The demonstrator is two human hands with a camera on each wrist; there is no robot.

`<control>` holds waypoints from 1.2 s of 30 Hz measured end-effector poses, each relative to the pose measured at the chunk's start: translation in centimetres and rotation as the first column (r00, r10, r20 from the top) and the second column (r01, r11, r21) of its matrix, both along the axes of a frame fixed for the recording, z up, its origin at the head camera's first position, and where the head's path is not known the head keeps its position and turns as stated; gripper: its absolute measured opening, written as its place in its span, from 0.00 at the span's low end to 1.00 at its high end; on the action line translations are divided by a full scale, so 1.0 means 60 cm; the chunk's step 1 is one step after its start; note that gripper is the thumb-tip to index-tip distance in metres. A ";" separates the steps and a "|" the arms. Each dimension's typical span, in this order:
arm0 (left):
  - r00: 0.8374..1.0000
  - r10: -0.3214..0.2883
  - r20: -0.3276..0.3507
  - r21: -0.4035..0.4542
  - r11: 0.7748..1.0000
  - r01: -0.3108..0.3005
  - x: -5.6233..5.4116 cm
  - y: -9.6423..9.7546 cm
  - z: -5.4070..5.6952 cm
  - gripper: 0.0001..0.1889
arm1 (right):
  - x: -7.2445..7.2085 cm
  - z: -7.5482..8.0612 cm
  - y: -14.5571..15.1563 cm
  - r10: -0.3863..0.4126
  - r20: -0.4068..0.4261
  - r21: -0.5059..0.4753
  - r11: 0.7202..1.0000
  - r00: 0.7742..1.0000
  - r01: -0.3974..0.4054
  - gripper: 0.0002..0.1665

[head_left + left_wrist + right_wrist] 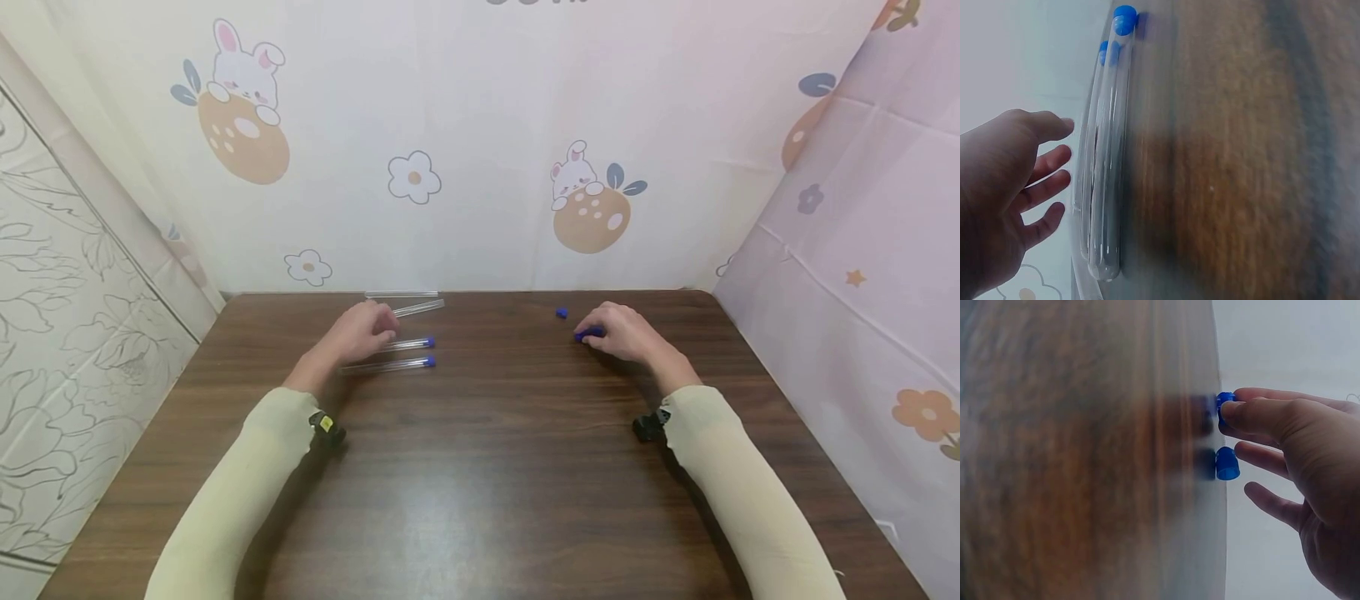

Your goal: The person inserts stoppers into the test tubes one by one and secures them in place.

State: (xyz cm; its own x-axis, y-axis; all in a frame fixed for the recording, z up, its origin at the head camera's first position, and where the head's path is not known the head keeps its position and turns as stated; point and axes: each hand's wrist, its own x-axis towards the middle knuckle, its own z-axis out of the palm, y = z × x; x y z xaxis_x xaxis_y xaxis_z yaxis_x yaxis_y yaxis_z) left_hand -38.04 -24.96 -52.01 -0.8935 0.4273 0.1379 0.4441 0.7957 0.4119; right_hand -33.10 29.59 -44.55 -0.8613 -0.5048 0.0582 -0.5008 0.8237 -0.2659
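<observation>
Over tabletop (pixel 480 467), right hand (pixel 618 331): fingers pinch blue cap (pixel 1225 397); keep rim free
Left hand (pixel 358 330): fingers apart; take tube (pixel 420 308) lightly

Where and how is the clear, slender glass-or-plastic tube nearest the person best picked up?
Probably around mid-length, from above, pinched across its narrow width. The clear tube lies flat on the brown wood-look table, its long sides exposed, with its blue cylindrical plastic-looking cap at the right end.

Beyond the left hand (pixel 363 330) and right hand (pixel 621 332) hung pale rabbit-print cloth (pixel 487 100); a white floral panel (pixel 75 333) stood to their left, a brown wood-grain worktop (pixel 480 467) beneath them.
</observation>
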 end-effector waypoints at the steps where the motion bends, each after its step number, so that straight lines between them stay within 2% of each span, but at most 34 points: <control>1: 1.000 0.010 -0.013 0.004 1.000 -0.010 -0.001 0.001 0.002 0.11 | -0.001 0.000 0.000 0.003 -0.003 -0.001 1.000 1.000 -0.003 0.12; 4: 0.999 0.033 -0.038 0.018 0.999 -0.033 0.004 0.010 0.017 0.11 | -0.002 0.003 -0.003 0.018 -0.014 -0.005 1.000 1.000 -0.018 0.12; 6: 0.998 0.046 -0.033 0.026 0.999 -0.045 0.017 0.019 0.036 0.13 | -0.003 0.005 -0.004 0.022 -0.024 -0.012 1.000 0.999 -0.022 0.12; 7: 0.997 0.058 -0.041 0.022 0.998 -0.057 0.016 0.024 0.038 0.13 | -0.003 0.007 -0.005 0.024 -0.029 -0.014 1.000 0.999 -0.024 0.12; 12: 0.998 0.067 -0.013 -0.010 0.998 -0.067 0.068 0.056 0.103 0.17 | 0.001 0.018 -0.011 0.022 -0.047 -0.029 0.999 0.999 -0.023 0.13; 17: 0.995 0.095 -0.019 -0.036 0.995 -0.095 0.078 0.068 0.111 0.18 | 0.004 0.027 -0.018 0.018 -0.054 -0.063 0.998 0.998 -0.022 0.12; 22: 0.996 0.089 -0.025 0.000 0.996 -0.089 0.063 0.068 0.100 0.18 | 0.008 0.036 -0.025 0.013 -0.080 -0.076 0.997 0.997 -0.019 0.11; 24: 0.995 0.097 -0.034 0.009 0.995 -0.096 0.042 0.060 0.080 0.18 | 0.008 0.038 -0.027 0.006 -0.085 -0.079 0.997 0.996 -0.013 0.11; 29: 0.992 0.112 -0.053 0.015 0.994 -0.112 -0.020 0.037 0.013 0.21 | 0.009 0.038 -0.031 0.005 -0.103 -0.093 0.996 0.995 -0.015 0.11; 33: 0.990 0.131 -0.061 0.009 0.991 -0.131 -0.047 0.031 -0.010 0.24 | 0.011 0.039 -0.035 0.020 -0.139 -0.101 0.994 0.990 -0.034 0.10; 36: 0.987 0.149 -0.060 0.000 0.989 -0.150 -0.056 0.033 -0.014 0.26 | 0.012 0.039 -0.039 0.029 -0.155 -0.107 0.993 0.987 -0.046 0.10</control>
State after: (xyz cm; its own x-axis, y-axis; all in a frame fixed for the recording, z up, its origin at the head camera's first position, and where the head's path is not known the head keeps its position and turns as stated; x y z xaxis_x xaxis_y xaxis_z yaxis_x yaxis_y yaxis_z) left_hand -41.40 -23.00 -52.84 -0.9377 0.2903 0.1909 0.3435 0.8567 0.3847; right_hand -32.37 27.27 -42.22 -0.8185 -0.5197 0.2449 -0.5725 0.7736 -0.2714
